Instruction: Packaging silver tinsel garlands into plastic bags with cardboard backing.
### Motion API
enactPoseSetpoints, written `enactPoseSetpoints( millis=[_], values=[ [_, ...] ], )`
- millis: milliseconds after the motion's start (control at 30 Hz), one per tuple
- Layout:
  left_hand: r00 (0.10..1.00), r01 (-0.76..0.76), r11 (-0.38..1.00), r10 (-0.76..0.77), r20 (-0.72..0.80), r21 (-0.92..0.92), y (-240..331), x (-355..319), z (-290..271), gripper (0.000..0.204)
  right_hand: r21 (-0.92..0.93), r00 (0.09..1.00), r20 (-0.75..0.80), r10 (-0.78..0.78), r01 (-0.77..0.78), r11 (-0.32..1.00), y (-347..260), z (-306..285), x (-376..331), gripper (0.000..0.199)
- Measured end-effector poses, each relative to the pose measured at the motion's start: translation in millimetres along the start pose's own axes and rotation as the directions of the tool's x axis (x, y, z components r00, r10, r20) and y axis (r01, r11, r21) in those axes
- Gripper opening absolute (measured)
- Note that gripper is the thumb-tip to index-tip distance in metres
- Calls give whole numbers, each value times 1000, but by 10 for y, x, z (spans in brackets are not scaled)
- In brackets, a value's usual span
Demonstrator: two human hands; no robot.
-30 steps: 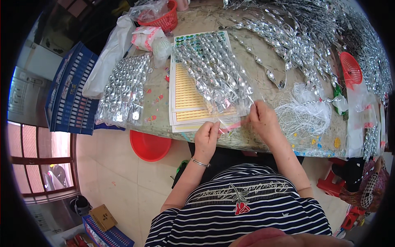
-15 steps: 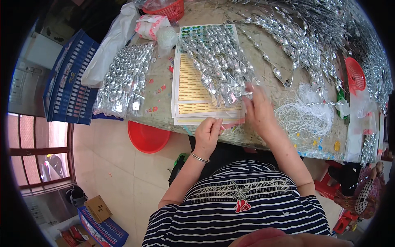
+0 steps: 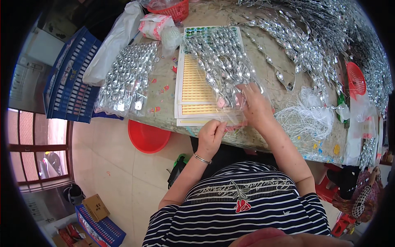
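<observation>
A stack of white sheets with yellow rows of small stickers (image 3: 197, 88) lies on the worn table (image 3: 164, 99). Clear packets of shiny silver pieces (image 3: 222, 61) lie spread across its upper right part. My right hand (image 3: 255, 105) rests on the lower edge of those packets, fingers pinching a clear packet with a small pink piece in it. My left hand (image 3: 212, 133) is curled at the near edge of the sheets, thumb and fingers closed on the front of the stack. A metal bangle sits on that wrist.
A clear bag of silver pieces (image 3: 125, 78) lies at left, near a blue crate (image 3: 68, 82). A red basin (image 3: 148, 138) stands on the floor under the table. White thread (image 3: 306, 117), a red basket (image 3: 356, 80) and long silver strands (image 3: 312, 37) fill the right side.
My right hand has moved up and left onto the lower packets. My left hand has shifted slightly along the near edge of the sheets.
</observation>
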State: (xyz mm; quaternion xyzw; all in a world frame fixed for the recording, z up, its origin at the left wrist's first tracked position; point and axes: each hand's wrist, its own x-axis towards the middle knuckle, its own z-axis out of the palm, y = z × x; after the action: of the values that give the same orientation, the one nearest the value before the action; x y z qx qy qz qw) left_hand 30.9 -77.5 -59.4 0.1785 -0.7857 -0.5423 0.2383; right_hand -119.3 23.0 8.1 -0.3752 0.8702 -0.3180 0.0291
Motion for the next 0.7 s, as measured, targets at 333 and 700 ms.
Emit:
enactPoseSetpoints(
  millis=[333, 700],
  values=[
    [999, -40, 998, 39, 37, 45, -40, 13, 26, 19, 215, 993, -106, -61, 83, 973, -77, -134, 22, 25],
    [999, 12, 999, -11, 31, -50, 61, 30, 31, 20, 41, 977, -174, -123, 132, 990, 91, -119, 85, 22]
  ],
)
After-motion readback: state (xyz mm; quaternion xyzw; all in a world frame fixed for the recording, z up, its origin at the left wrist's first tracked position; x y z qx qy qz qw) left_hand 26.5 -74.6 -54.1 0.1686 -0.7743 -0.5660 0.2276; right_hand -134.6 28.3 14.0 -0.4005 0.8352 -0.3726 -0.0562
